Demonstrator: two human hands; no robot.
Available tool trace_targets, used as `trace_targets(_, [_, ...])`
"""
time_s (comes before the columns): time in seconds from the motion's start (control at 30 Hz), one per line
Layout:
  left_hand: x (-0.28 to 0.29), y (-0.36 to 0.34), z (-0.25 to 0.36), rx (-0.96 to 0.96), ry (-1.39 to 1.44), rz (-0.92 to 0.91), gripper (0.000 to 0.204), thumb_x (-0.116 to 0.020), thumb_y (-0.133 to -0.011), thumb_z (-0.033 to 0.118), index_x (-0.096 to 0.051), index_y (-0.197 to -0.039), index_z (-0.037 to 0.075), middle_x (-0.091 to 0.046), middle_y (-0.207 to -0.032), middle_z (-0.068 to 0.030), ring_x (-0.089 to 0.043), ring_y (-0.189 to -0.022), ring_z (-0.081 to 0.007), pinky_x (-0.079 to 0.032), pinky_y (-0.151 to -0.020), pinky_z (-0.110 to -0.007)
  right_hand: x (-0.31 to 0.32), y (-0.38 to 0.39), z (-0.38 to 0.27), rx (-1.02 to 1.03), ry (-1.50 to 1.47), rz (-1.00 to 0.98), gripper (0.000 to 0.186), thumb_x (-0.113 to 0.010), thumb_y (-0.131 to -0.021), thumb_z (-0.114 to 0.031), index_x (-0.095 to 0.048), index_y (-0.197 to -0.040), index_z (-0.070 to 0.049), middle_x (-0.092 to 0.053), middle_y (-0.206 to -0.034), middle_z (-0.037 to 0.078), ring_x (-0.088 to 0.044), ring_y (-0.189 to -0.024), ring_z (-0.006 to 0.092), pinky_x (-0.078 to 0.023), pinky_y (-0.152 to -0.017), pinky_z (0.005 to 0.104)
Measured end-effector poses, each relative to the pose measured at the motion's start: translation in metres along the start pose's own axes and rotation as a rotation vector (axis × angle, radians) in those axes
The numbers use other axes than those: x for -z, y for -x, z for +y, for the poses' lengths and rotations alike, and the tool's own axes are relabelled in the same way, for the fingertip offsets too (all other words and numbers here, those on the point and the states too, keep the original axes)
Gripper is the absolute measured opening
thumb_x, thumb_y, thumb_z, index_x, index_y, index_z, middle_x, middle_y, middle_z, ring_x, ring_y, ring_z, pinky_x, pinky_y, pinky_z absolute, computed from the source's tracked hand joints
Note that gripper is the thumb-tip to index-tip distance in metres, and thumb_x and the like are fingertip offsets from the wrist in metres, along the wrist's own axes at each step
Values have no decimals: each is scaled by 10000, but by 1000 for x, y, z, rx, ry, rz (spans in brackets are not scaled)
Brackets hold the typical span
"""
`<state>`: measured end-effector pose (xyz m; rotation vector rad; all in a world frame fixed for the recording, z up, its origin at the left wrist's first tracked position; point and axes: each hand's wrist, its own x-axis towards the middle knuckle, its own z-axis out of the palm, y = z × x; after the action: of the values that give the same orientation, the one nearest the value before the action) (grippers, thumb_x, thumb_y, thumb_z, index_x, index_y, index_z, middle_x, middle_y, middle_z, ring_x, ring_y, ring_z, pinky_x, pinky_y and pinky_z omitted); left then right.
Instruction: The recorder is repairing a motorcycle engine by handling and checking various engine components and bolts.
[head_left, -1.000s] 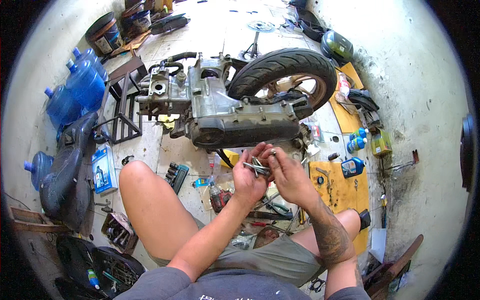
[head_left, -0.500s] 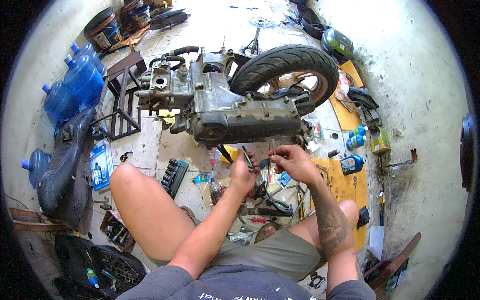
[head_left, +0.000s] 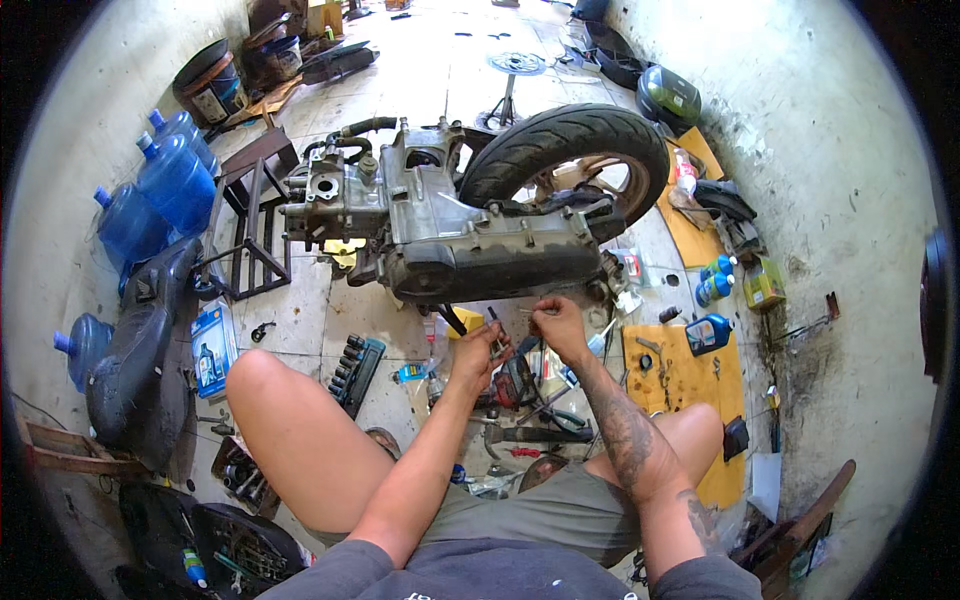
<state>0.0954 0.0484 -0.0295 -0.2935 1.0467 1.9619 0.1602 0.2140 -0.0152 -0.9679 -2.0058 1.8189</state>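
Observation:
My left hand (head_left: 472, 362) is closed around a slim dark rod-like tool (head_left: 495, 315), whose end sticks up past the fingers. To its right, my right hand (head_left: 560, 328) is pinched at the fingertips, with something small and pale there that I cannot make out. Both hands are just below the lower edge of a scooter engine (head_left: 425, 215). Its long, dirty side cover (head_left: 490, 270) faces me, and a rear wheel (head_left: 565, 135) is attached at its right. Under my hands lies a red and black power tool (head_left: 515, 380), partly hidden.
A socket set (head_left: 356, 375) lies by my left knee. Cardboard (head_left: 690, 370) with small parts and a blue bottle (head_left: 708, 334) are at the right. A metal frame (head_left: 250, 230), black seat (head_left: 145, 350) and water jugs (head_left: 170, 180) stand left. Before me lies a hammer (head_left: 540, 434).
My right hand has moved left, closer to my left hand. My left hand has turned, so less of its tool shows. The whole view has shifted slightly.

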Motion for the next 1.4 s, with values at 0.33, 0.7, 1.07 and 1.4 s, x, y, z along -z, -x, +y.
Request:
trace_targets(0.33, [15,-25,-7,22,55,62,217,-544,-999,179,-607,-1142,28,-670,-946,-76,-667,-854,-212,-586,-756,-372,-48,-10,13,-131,-412,197,207,-722,-864,-76,-601,-1014,1,-667,-805,76,-571,-595,132,-487,-508,291])
trace_targets(0.7, [16,-12,9,-73,75,28,239,-506,-985,94,-574,-1171,-41,-644,-1004,-137,-653,-917,-243,-581,-830,-360,-48,-19,25,23,84,35,321,-633,-967,-281,-634,-870,24,-639,-668,79,-611,-543,154,-476,-438,314])
trace_targets(1.07, [30,-14,13,-104,38,49,208,-570,-956,87,-623,-1111,-42,-665,-967,-114,-660,-841,-213,-586,-772,-339,-51,-16,15,76,17,100,231,-591,-984,-164,-653,-993,58,-635,-704,77,-608,-579,149,-511,-514,302])
trace_targets(1.4, [32,-14,13,-117,13,63,197,-589,-943,74,-614,-1136,46,-682,-927,-72,-660,-755,-177,-561,-630,-278,-31,-1,15,88,25,32,174,-611,-964,-131,-644,-874,15,-660,-704,75,-638,-628,145,-519,-570,295])
